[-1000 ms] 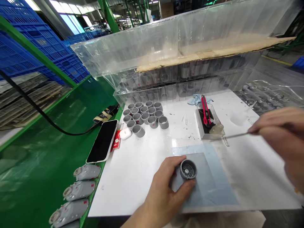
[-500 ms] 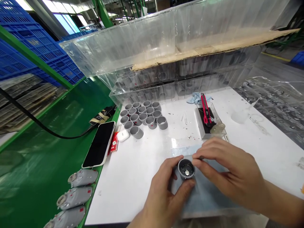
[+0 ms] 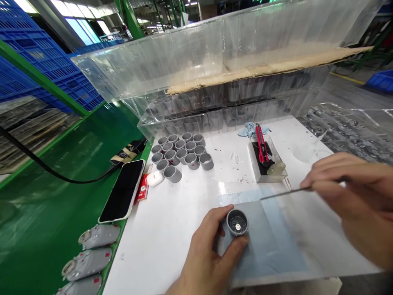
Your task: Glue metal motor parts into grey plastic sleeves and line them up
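Between thumb and forefinger, my left hand (image 3: pixel 211 250) grips a small grey cylindrical cup (image 3: pixel 237 223), its mouth turned up toward me. Inside it a dark interior and a shiny round metal piece show. The cup is over a pale blue cloth (image 3: pixel 276 241) on the white table. Off to the right and raised, my right hand (image 3: pixel 353 196) pinches a thin dark metal rod (image 3: pixel 285 193), whose tip points left toward the cup but stays apart from it. Motion smears the right hand somewhat.
Several grey cups (image 3: pixel 184 151) stand grouped at the table's far left. A red utility knife (image 3: pixel 261 143) lies on a small box (image 3: pixel 270 176). A phone (image 3: pixel 123 190), white case (image 3: pixel 155 178) and grey wrapped parts (image 3: pixel 89 262) line the left edge. Clear plastic trays (image 3: pixel 184 61) are stacked behind.
My right hand has pulled away from the cup to the right, bringing the thin rod into sight. My left hand still grips the cup in nearly the same place.
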`<state>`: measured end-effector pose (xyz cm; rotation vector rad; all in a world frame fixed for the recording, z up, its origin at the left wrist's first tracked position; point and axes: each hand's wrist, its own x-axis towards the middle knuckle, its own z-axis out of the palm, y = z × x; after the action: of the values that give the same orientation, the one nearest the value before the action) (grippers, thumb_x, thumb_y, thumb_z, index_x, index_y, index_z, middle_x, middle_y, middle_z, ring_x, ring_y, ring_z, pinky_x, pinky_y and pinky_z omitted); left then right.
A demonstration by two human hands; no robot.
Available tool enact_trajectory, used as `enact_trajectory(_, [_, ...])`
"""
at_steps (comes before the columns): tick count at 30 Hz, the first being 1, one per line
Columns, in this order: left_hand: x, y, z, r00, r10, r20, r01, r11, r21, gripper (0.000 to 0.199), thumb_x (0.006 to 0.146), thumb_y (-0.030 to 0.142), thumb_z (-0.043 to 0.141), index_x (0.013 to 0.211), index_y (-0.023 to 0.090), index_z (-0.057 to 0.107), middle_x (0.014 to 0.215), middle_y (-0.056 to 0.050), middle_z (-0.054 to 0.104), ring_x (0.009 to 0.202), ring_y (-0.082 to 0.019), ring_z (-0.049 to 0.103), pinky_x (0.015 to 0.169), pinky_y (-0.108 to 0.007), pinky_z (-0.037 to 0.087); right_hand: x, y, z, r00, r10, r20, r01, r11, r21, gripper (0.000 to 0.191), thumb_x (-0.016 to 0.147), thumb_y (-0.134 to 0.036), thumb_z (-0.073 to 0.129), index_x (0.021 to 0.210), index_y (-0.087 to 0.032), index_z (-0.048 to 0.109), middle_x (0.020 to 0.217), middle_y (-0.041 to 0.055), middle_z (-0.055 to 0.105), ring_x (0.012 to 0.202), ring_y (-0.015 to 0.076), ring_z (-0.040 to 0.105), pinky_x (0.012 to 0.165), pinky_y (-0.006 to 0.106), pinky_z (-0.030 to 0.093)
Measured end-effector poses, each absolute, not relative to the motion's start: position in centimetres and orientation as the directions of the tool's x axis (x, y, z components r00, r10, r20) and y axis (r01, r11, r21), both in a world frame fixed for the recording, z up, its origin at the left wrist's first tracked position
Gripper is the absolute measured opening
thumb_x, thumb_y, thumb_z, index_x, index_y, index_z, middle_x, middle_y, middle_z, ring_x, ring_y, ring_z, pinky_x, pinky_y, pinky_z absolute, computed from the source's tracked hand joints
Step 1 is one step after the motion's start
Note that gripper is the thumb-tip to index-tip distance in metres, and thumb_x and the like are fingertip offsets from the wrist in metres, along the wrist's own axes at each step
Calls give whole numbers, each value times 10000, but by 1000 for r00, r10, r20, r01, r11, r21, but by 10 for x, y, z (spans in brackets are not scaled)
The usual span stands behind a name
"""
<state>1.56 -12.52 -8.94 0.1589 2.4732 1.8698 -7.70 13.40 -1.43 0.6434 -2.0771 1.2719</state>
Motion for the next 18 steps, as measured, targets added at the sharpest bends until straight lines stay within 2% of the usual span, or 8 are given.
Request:
enact_trajectory(2, [15, -126, -90, -994, 100, 45, 72, 279, 958, 426, 1005, 314, 705, 1390, 428, 561, 1235, 37, 639, 993, -169, 601, 884, -304, 490, -88, 148, -9, -692, 54, 719, -592, 527, -610, 226, 896, -350, 810, 761, -207, 699, 831, 57, 726, 789, 201, 689, 721, 368, 524])
enact_trajectory(4, [14, -126, -91, -994, 97, 60, 86, 293, 952, 419, 1012, 314, 701, 1392, 423, 564, 1254, 30, 636, 1009, -172, 607, 891, -301, 493, -97, 159, -6, -668, 143, 730, -506, 631, -588, 216, 885, -376, 824, 789, -207, 728, 895, 65, 751, 833, 211, 699, 738, 372, 509])
enact_trajectory(6, [13, -126, -92, -992, 97, 75, 101, 297, 950, 414, 1021, 327, 693, 1401, 416, 558, 1260, 19, 640, 1029, -182, 616, 889, -303, 499, -104, 167, -5, -617, 132, 775, -502, 692, -518, 179, 889, -374, 829, 865, -211, 760, 917, 50, 758, 833, 201, 697, 738, 359, 501])
enact_trajectory(9, [13, -125, -91, -990, 105, 89, 117, 301, 946, 404, 1028, 333, 685, 1407, 388, 555, 1259, -7, 645, 1040, -201, 625, 887, -322, 509, -112, 169, -6, -525, -25, 851, -575, 747, -333, 129, 922, -297, 810, 885, -193, 744, 864, 29, 739, 767, 151, 665, 691, 305, 475])
enact_trajectory(12, [13, -124, -89, -986, 120, 118, 150, 307, 940, 412, 1031, 324, 680, 1416, 388, 546, 1280, -15, 638, 1060, -210, 629, 899, -337, 519, -118, 162, -9, -524, -270, 808, -660, 728, -185, 86, 940, -206, 788, 917, -176, 711, 890, 31, 738, 777, 140, 663, 707, 289, 476])
enact_trajectory(15, [13, -124, -88, -979, 139, 150, 187, 310, 932, 431, 1024, 290, 702, 1411, 397, 545, 1293, -4, 631, 1112, -205, 624, 947, -335, 523, -121, 155, -13, -603, -408, 685, -691, 696, -195, 80, 977, -246, 756, 941, -183, 721, 892, 11, 735, 766, 136, 662, 673, 283, 492])
enact_trajectory(18, [13, -122, -87, -940, 197, 280, 327, 272, 905, 448, 1022, 216, 713, 1420, 342, 550, 1309, -28, 616, 1177, -201, 606, 1006, -328, 525, -120, 159, -11, -616, -392, 683, -682, 699, -214, 64, 969, -256, 768, 948, -202, 739, 917, 1, 741, 782, 131, 664, 675, 272, 500])
